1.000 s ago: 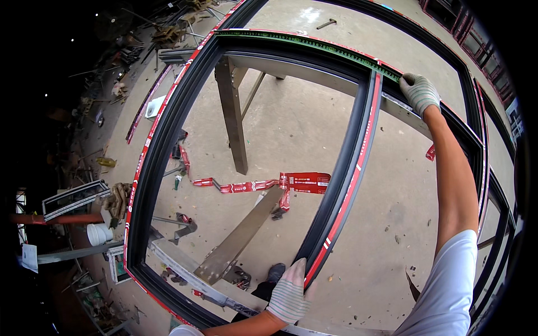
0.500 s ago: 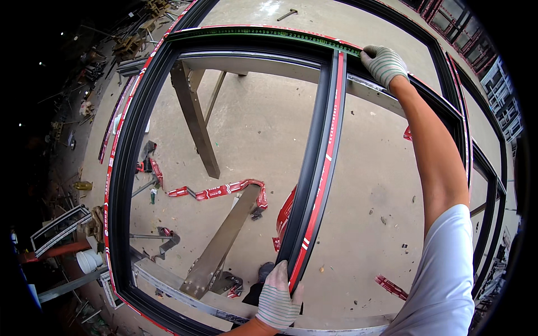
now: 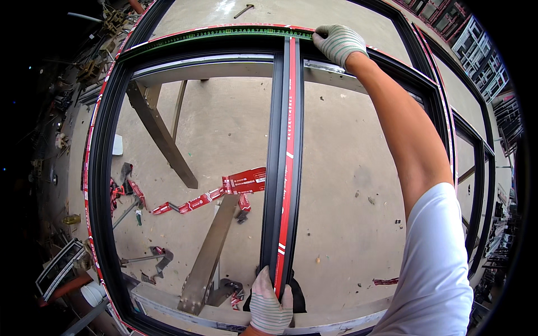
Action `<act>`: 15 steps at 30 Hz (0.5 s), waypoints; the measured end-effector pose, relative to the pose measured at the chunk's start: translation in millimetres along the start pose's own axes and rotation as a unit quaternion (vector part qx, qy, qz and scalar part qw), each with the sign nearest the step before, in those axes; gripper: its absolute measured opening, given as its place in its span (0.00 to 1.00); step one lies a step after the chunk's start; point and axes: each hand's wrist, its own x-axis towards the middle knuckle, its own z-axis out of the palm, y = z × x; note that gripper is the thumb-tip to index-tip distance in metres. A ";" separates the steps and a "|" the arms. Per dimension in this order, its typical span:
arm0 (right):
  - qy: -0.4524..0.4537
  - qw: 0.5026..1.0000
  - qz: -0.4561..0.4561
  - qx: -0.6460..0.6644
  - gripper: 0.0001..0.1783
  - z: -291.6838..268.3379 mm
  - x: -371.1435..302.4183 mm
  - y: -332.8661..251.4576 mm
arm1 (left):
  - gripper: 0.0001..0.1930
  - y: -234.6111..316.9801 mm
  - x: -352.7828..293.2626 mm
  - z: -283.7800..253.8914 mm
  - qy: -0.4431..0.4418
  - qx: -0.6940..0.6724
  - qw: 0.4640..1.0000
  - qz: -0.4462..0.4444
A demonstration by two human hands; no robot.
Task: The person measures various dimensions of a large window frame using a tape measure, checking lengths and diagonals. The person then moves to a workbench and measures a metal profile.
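A large black window frame (image 3: 106,168) edged with red protective film lies in front of me. An upright black mullion bar (image 3: 286,157) with a red film strip crosses it. My left hand (image 3: 270,305), in a striped white glove, is wrapped round the mullion's near end. My right hand (image 3: 341,45), gloved the same way, is closed on the right end of a green measuring tape (image 3: 224,33), just right of the mullion's far end. The tape runs leftward along the far frame bar toward the left corner. My right fingertips are partly hidden.
Metal support legs (image 3: 159,131) stand beneath the frame. Torn red film (image 3: 241,180) lies on the concrete floor. A hammer (image 3: 244,10) rests beyond the far bar. Scrap and a white bucket (image 3: 92,292) are at left; more black frames (image 3: 476,168) stand at right.
My view has shifted, so the frame and mullion now appear farther left. The right hand stays at the tape's end and the left hand stays on the mullion.
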 end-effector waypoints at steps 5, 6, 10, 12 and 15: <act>-0.001 1.000 0.000 0.003 0.24 -1.0 -2.0 -3.9 | 0.40 -5.6 -7.3 11.3 0.057 0.036 0.997 0.035; -0.002 1.000 -0.001 0.005 0.24 -1.3 -2.8 -3.9 | 0.40 -6.7 -8.0 12.7 0.063 0.039 0.996 0.040; 0.003 1.000 -0.010 -0.001 0.24 -0.1 -1.0 -3.0 | 0.41 -4.3 -8.2 10.6 0.049 0.033 0.998 0.025; 0.001 1.000 -0.009 -0.002 0.24 0.8 -0.8 -3.1 | 0.41 -5.1 -7.8 8.4 0.039 0.023 0.999 0.023; 0.007 1.000 -0.007 0.000 0.24 2.8 -0.4 -0.9 | 0.41 -4.1 -7.5 9.8 0.037 0.023 0.999 0.012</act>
